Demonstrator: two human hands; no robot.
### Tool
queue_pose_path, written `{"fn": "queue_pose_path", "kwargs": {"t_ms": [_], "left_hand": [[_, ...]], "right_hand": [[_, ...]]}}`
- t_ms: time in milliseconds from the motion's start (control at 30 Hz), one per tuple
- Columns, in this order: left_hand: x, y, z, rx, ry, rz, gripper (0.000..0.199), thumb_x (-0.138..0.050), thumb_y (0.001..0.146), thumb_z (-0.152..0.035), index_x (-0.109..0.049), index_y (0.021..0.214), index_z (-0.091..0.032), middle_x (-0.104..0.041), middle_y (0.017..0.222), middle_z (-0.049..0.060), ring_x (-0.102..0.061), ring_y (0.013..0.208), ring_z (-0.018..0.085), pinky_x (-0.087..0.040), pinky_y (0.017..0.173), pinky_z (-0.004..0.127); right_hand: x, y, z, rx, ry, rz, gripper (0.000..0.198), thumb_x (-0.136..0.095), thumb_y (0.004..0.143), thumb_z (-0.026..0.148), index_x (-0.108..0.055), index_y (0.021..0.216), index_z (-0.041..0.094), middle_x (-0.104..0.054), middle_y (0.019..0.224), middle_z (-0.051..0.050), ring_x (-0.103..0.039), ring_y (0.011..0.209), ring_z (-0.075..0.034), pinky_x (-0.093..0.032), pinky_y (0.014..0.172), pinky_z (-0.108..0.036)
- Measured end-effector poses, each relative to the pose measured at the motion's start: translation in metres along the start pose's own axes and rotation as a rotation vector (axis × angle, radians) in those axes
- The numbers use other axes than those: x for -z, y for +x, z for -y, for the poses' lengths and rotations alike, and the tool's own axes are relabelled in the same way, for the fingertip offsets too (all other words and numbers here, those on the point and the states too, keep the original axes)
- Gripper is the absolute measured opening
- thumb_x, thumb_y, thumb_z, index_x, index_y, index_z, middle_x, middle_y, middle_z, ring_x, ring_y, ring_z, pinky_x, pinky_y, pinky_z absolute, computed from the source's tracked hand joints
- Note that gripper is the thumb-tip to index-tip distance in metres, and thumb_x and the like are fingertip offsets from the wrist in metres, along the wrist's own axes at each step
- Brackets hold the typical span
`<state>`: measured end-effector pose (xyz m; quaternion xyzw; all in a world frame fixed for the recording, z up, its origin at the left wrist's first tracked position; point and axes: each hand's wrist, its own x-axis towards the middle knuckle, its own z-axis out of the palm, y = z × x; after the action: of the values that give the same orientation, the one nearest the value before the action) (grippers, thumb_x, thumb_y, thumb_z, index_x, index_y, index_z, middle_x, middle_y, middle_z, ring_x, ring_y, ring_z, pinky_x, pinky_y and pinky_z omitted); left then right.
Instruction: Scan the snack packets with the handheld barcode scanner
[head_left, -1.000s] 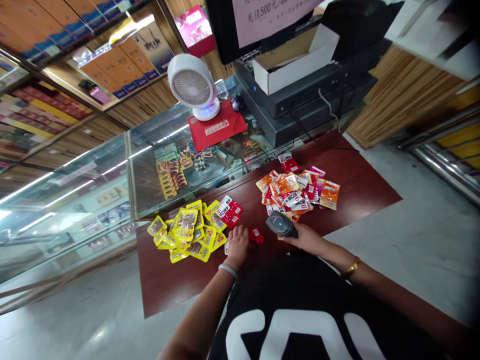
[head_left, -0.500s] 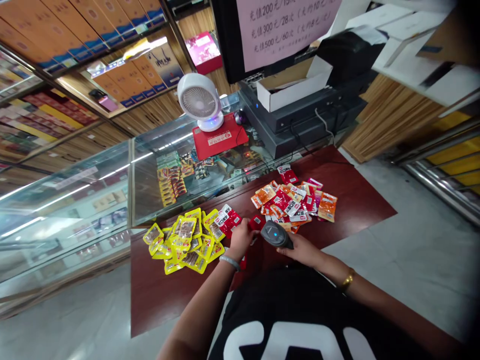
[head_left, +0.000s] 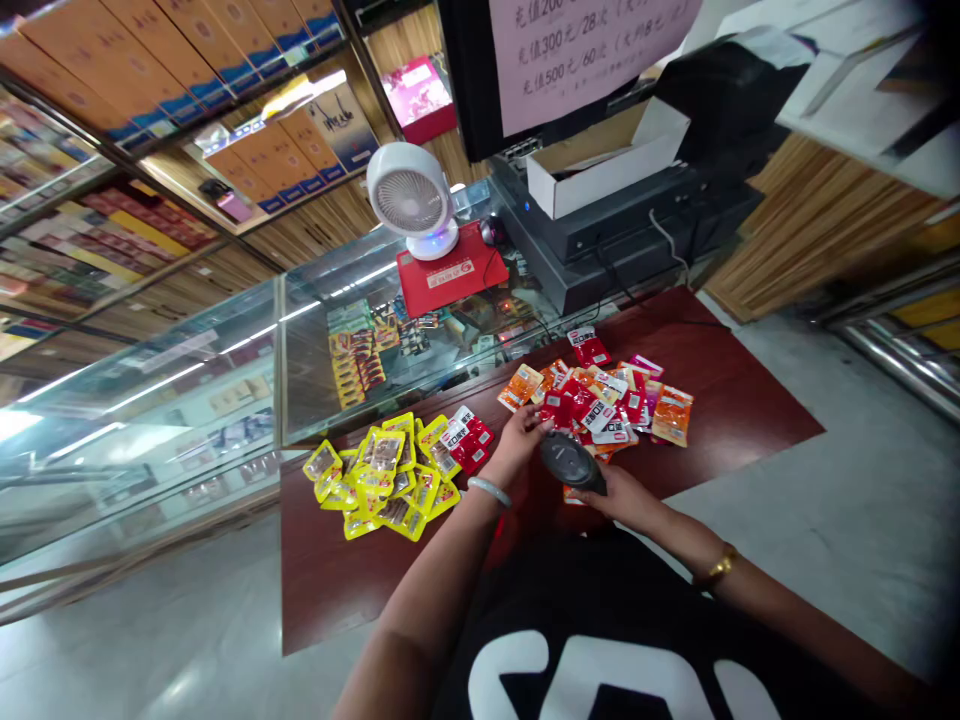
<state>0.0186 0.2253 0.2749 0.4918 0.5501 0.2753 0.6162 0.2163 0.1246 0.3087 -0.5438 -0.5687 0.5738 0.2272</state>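
Observation:
My right hand (head_left: 621,497) is wrapped round the handle of a dark grey barcode scanner (head_left: 571,462), its head pointing left over the table. My left hand (head_left: 519,445) reaches to the left edge of the mixed pile, fingers pinched on a red snack packet (head_left: 556,409). That pile holds red-and-white packets (head_left: 600,418) and orange packets (head_left: 672,414), loosely overlapping. To the left of my hands lies a heap of yellow snack packets (head_left: 401,480). Red-and-white packets (head_left: 467,440) rest against its right side. An orange packet partly shows below the scanner.
The dark red table (head_left: 337,600) adjoins a glass display counter (head_left: 315,400). On the counter stand a white fan (head_left: 411,195), a red mat (head_left: 450,290) and a dark cash drawer (head_left: 600,255) with an open white box (head_left: 607,165). A cable runs behind the pile.
My left hand has moved right, from beside the yellow heap to the mixed pile. The scanner stays in my right hand; its blue light no longer shows. The view has shifted slightly.

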Motion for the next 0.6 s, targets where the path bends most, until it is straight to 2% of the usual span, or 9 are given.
{"fn": "queue_pose_path", "kwargs": {"t_ms": [33,100,167,233,333,467,533,600], "left_hand": [[0.005,0.004,-0.003,-0.028,-0.02,0.001,0.04,-0.068,0.082,-0.034,-0.056,0.116,-0.017,-0.07,0.101,0.009,-0.067,0.092,0.018,-0.05,0.085,0.031],[0.025,0.006,-0.005,-0.046,0.14,-0.082,0.04,-0.068,0.081,-0.035,-0.058,0.116,-0.017,-0.069,0.103,0.009,-0.066,0.095,0.02,-0.049,0.088,0.034],[0.056,0.001,-0.003,0.007,0.508,-0.236,0.041,-0.07,0.079,-0.034,-0.059,0.115,-0.017,-0.068,0.109,0.012,-0.063,0.104,0.024,-0.045,0.093,0.038],[0.087,-0.008,0.003,0.134,0.907,-0.372,0.053,-0.076,0.072,-0.031,-0.058,0.118,-0.014,-0.062,0.12,0.018,-0.055,0.117,0.032,-0.04,0.099,0.043],[0.117,-0.019,0.016,0.292,1.24,-0.409,0.062,-0.078,0.068,-0.038,-0.057,0.119,-0.012,-0.056,0.127,0.022,-0.048,0.123,0.037,-0.038,0.099,0.047],[0.127,-0.029,0.027,0.33,1.332,-0.379,0.061,-0.074,0.071,-0.044,-0.056,0.119,-0.012,-0.059,0.122,0.02,-0.051,0.117,0.035,-0.039,0.095,0.044],[0.128,-0.033,0.028,0.322,1.305,-0.392,0.059,-0.073,0.071,-0.045,-0.058,0.117,-0.012,-0.061,0.119,0.019,-0.052,0.115,0.035,-0.04,0.094,0.043],[0.129,-0.036,0.029,0.332,1.213,-0.389,0.048,-0.071,0.073,-0.045,-0.061,0.109,-0.014,-0.064,0.112,0.018,-0.056,0.109,0.033,-0.041,0.089,0.039]], "right_hand": [[0.0,0.0,0.0,0.003,0.003,0.001,0.049,-0.071,0.077,0.043,-0.063,0.117,0.016,-0.073,0.113,-0.013,-0.067,0.105,-0.034,-0.05,0.095,-0.047],[-0.001,0.001,0.001,0.002,0.0,-0.004,0.049,-0.072,0.076,0.042,-0.063,0.117,0.016,-0.072,0.114,-0.013,-0.066,0.106,-0.034,-0.049,0.096,-0.047],[-0.002,0.002,0.002,-0.003,-0.008,-0.022,0.05,-0.073,0.075,0.041,-0.063,0.118,0.017,-0.072,0.117,-0.013,-0.065,0.108,-0.034,-0.048,0.098,-0.048],[-0.003,0.002,0.001,-0.002,-0.01,-0.024,0.051,-0.073,0.075,0.042,-0.063,0.119,0.018,-0.071,0.119,-0.013,-0.065,0.111,-0.034,-0.047,0.099,-0.048],[-0.004,0.0,-0.001,-0.012,-0.017,-0.012,0.052,-0.073,0.076,0.044,-0.063,0.119,0.017,-0.071,0.119,-0.013,-0.065,0.11,-0.034,-0.048,0.099,-0.048],[-0.007,-0.002,-0.002,-0.006,-0.034,0.012,0.051,-0.072,0.078,0.044,-0.063,0.12,0.018,-0.071,0.119,-0.012,-0.065,0.11,-0.033,-0.048,0.099,-0.048],[-0.007,-0.003,-0.001,0.007,-0.03,0.012,0.051,-0.072,0.078,0.044,-0.062,0.121,0.018,-0.07,0.121,-0.013,-0.064,0.113,-0.034,-0.047,0.1,-0.048],[-0.008,-0.003,0.0,0.021,-0.025,0.009,0.054,-0.072,0.078,0.045,-0.062,0.123,0.018,-0.068,0.125,-0.013,-0.062,0.117,-0.034,-0.045,0.103,-0.049]]}}
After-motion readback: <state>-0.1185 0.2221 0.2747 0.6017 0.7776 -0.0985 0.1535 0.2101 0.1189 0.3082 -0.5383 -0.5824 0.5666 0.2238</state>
